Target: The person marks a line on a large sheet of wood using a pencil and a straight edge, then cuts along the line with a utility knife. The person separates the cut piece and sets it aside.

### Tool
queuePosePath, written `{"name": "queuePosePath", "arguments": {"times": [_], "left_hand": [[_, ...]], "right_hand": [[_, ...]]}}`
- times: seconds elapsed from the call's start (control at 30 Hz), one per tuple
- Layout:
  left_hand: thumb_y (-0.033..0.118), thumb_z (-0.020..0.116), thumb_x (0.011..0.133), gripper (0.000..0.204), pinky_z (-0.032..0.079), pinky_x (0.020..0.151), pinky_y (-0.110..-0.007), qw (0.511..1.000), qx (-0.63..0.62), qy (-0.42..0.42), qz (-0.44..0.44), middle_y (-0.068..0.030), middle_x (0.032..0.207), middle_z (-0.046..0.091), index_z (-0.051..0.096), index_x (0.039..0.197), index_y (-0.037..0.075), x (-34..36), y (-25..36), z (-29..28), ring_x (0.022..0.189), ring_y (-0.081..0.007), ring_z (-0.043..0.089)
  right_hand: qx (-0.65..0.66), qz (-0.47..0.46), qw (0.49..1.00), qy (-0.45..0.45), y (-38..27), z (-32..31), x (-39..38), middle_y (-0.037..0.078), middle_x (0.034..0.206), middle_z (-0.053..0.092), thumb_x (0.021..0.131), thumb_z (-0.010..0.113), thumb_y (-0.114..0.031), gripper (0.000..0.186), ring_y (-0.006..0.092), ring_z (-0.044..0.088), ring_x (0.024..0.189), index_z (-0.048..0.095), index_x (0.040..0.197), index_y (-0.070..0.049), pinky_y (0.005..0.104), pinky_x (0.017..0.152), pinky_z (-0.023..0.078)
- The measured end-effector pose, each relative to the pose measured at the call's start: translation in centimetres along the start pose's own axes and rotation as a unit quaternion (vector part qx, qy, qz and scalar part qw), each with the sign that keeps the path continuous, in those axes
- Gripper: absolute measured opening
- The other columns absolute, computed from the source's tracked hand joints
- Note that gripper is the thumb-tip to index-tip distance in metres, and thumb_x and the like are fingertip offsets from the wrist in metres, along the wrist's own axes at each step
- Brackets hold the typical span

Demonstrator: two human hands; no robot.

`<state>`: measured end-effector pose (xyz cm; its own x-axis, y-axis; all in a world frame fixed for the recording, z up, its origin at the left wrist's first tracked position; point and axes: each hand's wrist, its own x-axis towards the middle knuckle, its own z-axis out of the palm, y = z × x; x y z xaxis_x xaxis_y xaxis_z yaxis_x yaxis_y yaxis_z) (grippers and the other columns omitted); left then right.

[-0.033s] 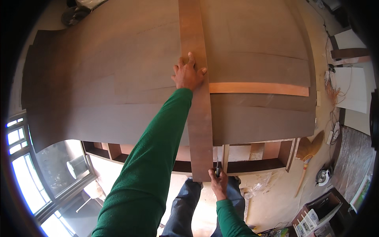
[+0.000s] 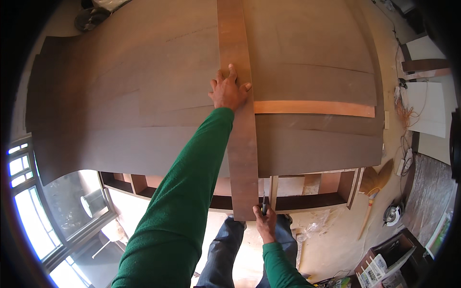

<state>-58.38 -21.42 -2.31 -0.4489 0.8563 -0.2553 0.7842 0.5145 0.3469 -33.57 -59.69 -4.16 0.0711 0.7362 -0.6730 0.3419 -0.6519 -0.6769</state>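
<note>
A long brown wooden strip (image 2: 243, 144) runs from the far edge toward me across a large brown sheet (image 2: 177, 105) with wavy edges, and its near end sticks out past the sheet. My left hand (image 2: 229, 91) lies on the strip with its fingers spread, pressing near its middle. Close to the strip's near end, my right hand (image 2: 266, 223) is closed around a slim dark-handled tool with a thin upright tip, which looks like a utility knife (image 2: 264, 207). Its tip stands beside the strip's right edge. A lighter orange-brown strip (image 2: 314, 108) extends rightward from the long one.
Under the sheet shows an open wooden frame (image 2: 312, 201) with compartments. On the floor to the right are a broom (image 2: 372, 197), a circular saw (image 2: 394, 214), cables (image 2: 406, 115) and a dark box (image 2: 384, 261) with papers. A glazed window frame (image 2: 36, 206) stands at left.
</note>
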Motion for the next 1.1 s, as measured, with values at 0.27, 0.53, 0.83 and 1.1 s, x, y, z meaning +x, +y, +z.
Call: {"name": "queuePosePath", "arguments": {"times": [0.27,0.53,0.83,1.1], "left_hand": [[0.046,0.078,0.091,0.087,0.043,0.108,-0.064,1.0,-0.005,0.002,0.002,-0.0232,0.163,0.039,0.038,0.164,0.021,-0.4,0.5,0.0,0.14,-0.0452,0.043],[0.046,0.073,0.095,0.086,0.047,0.109,-0.051,0.999,0.035,-0.006,0.005,-0.0221,0.158,0.042,0.033,0.166,0.02,0.2,0.1,0.6,0.136,-0.0428,0.046],[0.046,0.074,0.094,0.086,0.048,0.109,-0.049,0.998,0.048,0.02,0.03,-0.024,0.151,0.049,0.035,0.165,0.017,0.4,-0.2,1.2,0.131,-0.0448,0.05],[0.047,0.074,0.094,0.087,0.046,0.11,-0.053,0.998,0.049,0.009,0.023,-0.0242,0.15,0.048,0.034,0.166,0.018,0.4,-0.3,1.0,0.133,-0.0447,0.048]], "right_hand": [[-0.013,-0.006,1.0,0.0,0.0,-0.1,0.1,0.011,0.081,0.071,0.094,0.077,-0.04,0.036,0.0281,0.068,0.076,0.072,0.099,-0.005,0.0417,0.073,0.053],[0.0,0.001,1.0,-0.005,-1.0,-0.2,-0.2,0.012,0.082,0.07,0.096,0.075,-0.038,0.035,0.0283,0.067,0.075,0.07,0.099,-0.003,0.0423,0.073,0.053],[0.029,0.002,1.0,-0.01,-0.2,-0.2,-0.2,0.008,0.08,0.068,0.097,0.076,-0.04,0.037,0.0225,0.063,0.074,0.07,0.099,-0.004,0.0399,0.072,0.052],[-0.004,0.017,1.0,-0.011,-0.7,-0.5,0.0,0.009,0.081,0.069,0.095,0.076,-0.036,0.033,0.0238,0.065,0.073,0.071,0.099,-0.004,0.0397,0.072,0.053]]}}
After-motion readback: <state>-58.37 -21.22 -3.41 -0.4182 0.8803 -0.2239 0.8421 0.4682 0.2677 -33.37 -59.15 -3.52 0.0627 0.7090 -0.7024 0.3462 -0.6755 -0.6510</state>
